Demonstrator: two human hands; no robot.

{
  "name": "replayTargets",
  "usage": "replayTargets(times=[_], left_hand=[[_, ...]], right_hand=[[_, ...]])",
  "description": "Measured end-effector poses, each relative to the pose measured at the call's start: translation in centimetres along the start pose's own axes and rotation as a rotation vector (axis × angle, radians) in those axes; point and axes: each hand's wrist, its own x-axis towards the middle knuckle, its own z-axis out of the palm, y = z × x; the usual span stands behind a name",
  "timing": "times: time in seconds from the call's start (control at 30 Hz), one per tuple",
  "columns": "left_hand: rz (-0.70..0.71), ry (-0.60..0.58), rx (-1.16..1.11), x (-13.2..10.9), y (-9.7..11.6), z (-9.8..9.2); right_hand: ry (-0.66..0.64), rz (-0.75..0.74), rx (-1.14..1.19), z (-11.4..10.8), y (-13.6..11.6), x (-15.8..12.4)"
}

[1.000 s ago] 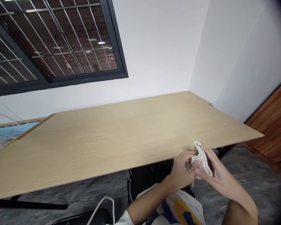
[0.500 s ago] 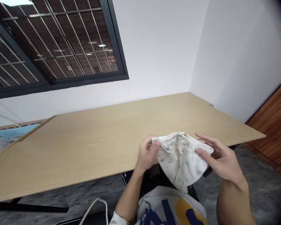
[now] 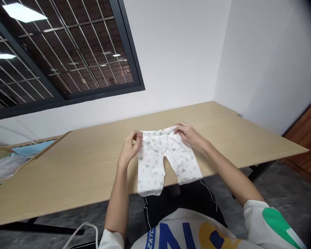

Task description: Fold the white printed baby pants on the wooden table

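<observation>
On the table (image 3: 80, 166), small trousers (image 3: 163, 155), left hand (image 3: 129, 148) and right hand (image 3: 188, 133) grip clamped on waistband.

The small printed trousers (image 3: 166, 157), bunched between the hands a second ago, now lie spread on the table (image 3: 80, 173), left hand (image 3: 131, 147) and right hand (image 3: 189, 134) pinching the waistband corners.

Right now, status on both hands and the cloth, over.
Left hand and right hand each pinch a waistband corner. Baby pants spread flat on the table, leg ends hanging past the near edge. Nothing else close by.
</observation>
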Motion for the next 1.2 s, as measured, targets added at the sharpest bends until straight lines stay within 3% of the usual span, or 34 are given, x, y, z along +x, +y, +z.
replayTargets(times=[0.1, 0.27, 0.4, 0.57, 0.67, 0.77, 0.87, 1.03, 1.1, 1.2], left_hand=[[-0.099, -0.187, 0.191, 0.9, -3.9, 1.3], [-0.222, -0.366, 0.317, 1.9, -8.8, 4.8], [-0.302, -0.464, 0.440, 2.8, -10.2, 7.2], [-0.373, -0.517, 0.547, 4.1, -9.7, 8.7], [-0.408, -0.540, 0.586, 4.3, -8.3, 9.1], [-0.385, -0.540, 0.601, 3.1, -5.3, 10.0], [-0.272, -0.584, 0.548, 0.2, -0.8, 12.1], [0.014, -0.784, 0.292, -6.1, 6.8, 16.5], [0.051, -0.822, 0.267, -7.8, 8.5, 17.9], [0.049, -0.858, 0.301, -8.9, 9.3, 19.2]], right_hand=[[-0.149, 0.065, -0.085, 3.3, 3.5, 0.9], [-0.415, 0.134, -0.332, 8.2, 7.0, 1.2], [-0.500, 0.233, -0.399, 10.6, 8.5, 1.7], [-0.523, 0.345, -0.384, 12.3, 10.2, 2.7], [-0.527, 0.407, -0.360, 12.7, 11.0, 3.1], [-0.482, 0.465, -0.336, 12.8, 11.7, 3.4], [-0.417, 0.541, -0.314, 12.7, 12.6, 3.4], [-0.397, 0.670, -0.274, 12.6, 14.2, 3.2], [-0.394, 0.702, -0.254, 12.5, 14.7, 3.2], [-0.375, 0.747, -0.217, 12.4, 15.1, 3.2]])
